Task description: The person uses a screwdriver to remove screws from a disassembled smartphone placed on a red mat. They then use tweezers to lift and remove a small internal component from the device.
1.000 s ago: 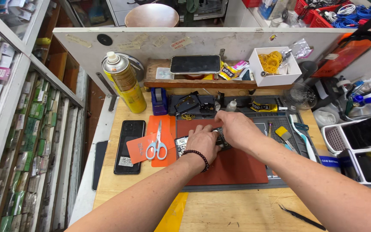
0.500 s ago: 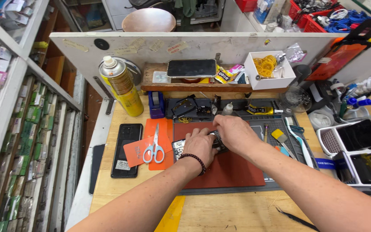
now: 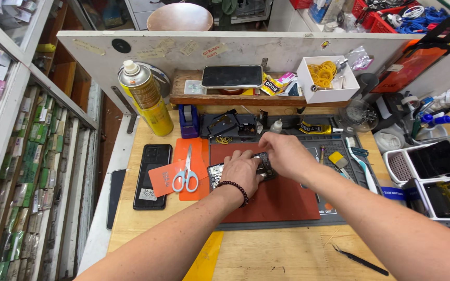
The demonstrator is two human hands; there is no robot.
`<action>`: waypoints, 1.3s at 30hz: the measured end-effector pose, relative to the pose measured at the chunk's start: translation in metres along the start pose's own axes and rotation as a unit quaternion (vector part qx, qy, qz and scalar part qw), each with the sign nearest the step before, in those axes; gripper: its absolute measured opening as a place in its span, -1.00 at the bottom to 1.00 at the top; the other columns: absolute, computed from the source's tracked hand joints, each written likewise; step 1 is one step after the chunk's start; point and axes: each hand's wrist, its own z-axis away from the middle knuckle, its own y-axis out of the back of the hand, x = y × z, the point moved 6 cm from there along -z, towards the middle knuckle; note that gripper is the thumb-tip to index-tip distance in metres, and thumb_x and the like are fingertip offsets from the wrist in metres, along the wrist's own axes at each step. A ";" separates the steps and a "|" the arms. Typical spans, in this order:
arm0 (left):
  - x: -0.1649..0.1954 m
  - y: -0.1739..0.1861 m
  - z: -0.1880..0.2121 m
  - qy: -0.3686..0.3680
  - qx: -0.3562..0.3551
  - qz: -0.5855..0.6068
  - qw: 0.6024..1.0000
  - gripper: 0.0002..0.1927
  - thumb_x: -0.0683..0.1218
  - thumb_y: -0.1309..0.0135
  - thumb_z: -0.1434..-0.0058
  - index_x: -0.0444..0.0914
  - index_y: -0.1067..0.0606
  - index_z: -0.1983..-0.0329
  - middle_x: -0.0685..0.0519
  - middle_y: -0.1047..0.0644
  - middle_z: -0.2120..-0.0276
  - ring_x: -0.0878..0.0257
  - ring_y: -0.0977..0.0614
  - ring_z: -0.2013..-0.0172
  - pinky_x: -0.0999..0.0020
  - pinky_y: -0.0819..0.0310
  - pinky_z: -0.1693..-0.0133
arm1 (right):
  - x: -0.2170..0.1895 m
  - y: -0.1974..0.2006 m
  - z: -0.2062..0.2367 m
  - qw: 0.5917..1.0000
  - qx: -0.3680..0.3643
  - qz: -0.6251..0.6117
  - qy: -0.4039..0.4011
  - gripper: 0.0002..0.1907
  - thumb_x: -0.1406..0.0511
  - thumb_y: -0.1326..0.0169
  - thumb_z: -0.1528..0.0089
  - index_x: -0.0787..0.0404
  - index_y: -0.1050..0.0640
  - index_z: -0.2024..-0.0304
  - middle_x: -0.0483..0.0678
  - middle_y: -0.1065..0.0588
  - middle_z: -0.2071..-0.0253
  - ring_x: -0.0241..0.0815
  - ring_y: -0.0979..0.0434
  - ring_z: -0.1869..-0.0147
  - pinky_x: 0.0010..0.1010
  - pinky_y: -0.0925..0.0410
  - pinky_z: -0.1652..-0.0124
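An opened phone (image 3: 215, 174) lies on the red work mat (image 3: 282, 200) in the middle of the bench. My left hand (image 3: 240, 171) presses down on it, a dark bead bracelet around the wrist. My right hand (image 3: 282, 153) reaches in from the right and pinches a small dark part (image 3: 264, 165) at the phone's top edge, right against my left fingers. Most of the phone is hidden under both hands.
White-handled scissors (image 3: 186, 174) lie on orange cards left of the mat, beside a black phone (image 3: 152, 174). A yellow spray can (image 3: 144, 99) stands at the back left. Brushes (image 3: 339, 161) lie right of the mat, trays with phones (image 3: 436, 161) at far right, black tweezers (image 3: 360, 260) at front.
Both hands have stayed on the phone, with only small shifts of the fingers. The view has tilted slightly.
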 end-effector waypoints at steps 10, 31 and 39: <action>-0.003 0.001 -0.017 0.053 0.030 0.022 0.998 -0.73 -0.09 -0.25 -0.09 -0.21 -0.62 0.13 -0.05 -0.58 0.05 -0.02 -0.48 -0.09 0.06 -0.32 -0.10 | 0.038 0.010 0.013 0.972 0.007 -0.184 -0.146 -0.70 0.51 -0.09 -0.17 0.25 -0.56 0.04 -0.06 -0.65 0.15 -0.23 -0.64 0.09 -0.37 -0.49 0.15; 0.052 -0.070 -0.095 0.025 0.046 0.020 0.998 -0.91 -0.13 -0.21 -0.10 -0.19 -0.69 0.35 -0.08 -0.66 0.26 -0.02 -0.58 0.06 0.12 -0.46 -0.03 | 0.168 0.059 0.128 0.823 0.175 -0.453 -0.296 -0.79 0.50 -0.10 -0.24 0.37 -0.50 0.06 0.03 -0.54 0.13 -0.20 -0.62 0.13 -0.42 -0.57 0.10; 0.054 -0.079 -0.098 0.041 0.038 0.002 0.998 -0.87 -0.14 -0.22 -0.12 -0.17 -0.71 0.28 -0.05 -0.66 0.26 0.00 -0.57 0.05 0.16 -0.45 -0.05 | 0.183 0.065 0.136 0.812 0.162 -0.476 -0.297 -0.79 0.49 -0.08 -0.25 0.37 -0.51 0.05 0.01 -0.56 0.15 -0.19 -0.64 0.13 -0.44 -0.58 0.12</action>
